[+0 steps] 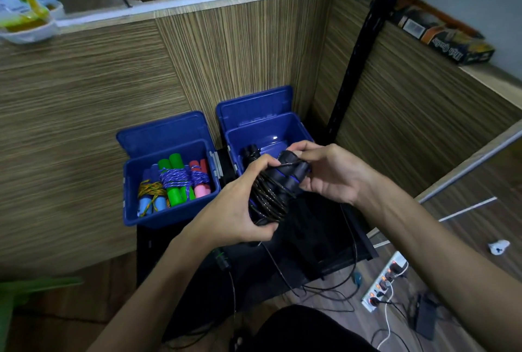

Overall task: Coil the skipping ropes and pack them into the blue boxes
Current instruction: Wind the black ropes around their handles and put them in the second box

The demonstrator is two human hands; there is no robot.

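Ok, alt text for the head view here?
Both hands, left hand and right hand, grip a coiled black rope above two open blue boxes; the left box holds coloured ropes, the right box a black one.

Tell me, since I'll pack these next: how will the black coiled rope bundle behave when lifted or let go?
The black rope bundle probably holds its shape only while gripped: left hand and right hand both clamp it. A loose tail hangs below, so the coils may spring open. Its round handles could roll if set down.
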